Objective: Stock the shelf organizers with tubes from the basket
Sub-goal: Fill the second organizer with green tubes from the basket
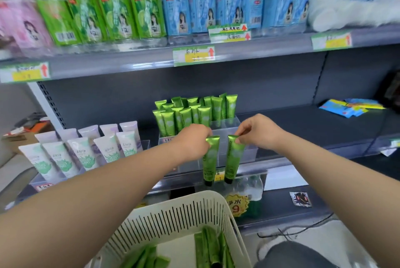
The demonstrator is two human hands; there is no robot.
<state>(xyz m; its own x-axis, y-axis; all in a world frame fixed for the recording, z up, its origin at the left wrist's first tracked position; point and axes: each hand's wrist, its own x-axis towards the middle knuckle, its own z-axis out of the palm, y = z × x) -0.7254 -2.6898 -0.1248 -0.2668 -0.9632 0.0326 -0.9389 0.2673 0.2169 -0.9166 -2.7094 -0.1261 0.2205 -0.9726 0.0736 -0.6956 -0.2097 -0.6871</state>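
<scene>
- The left hand (194, 142) pinches the crimped top end of a green tube (210, 159), which hangs cap-down.
- The right hand (257, 132) pinches the top of a second green tube (233, 158) the same way; the two tubes hang side by side, close but apart.
- Both tubes hang in front of the clear organizer (244, 150) on the middle shelf (324, 129), whose back rows already hold upright green tubes (194, 114).
- Its front compartments seem empty, though the clear plastic makes that hard to tell.
- Left of it, white tubes (84, 150) stand in another organizer.
- Below, the slotted cream basket (184, 215) holds more green tubes lying loose.
</scene>
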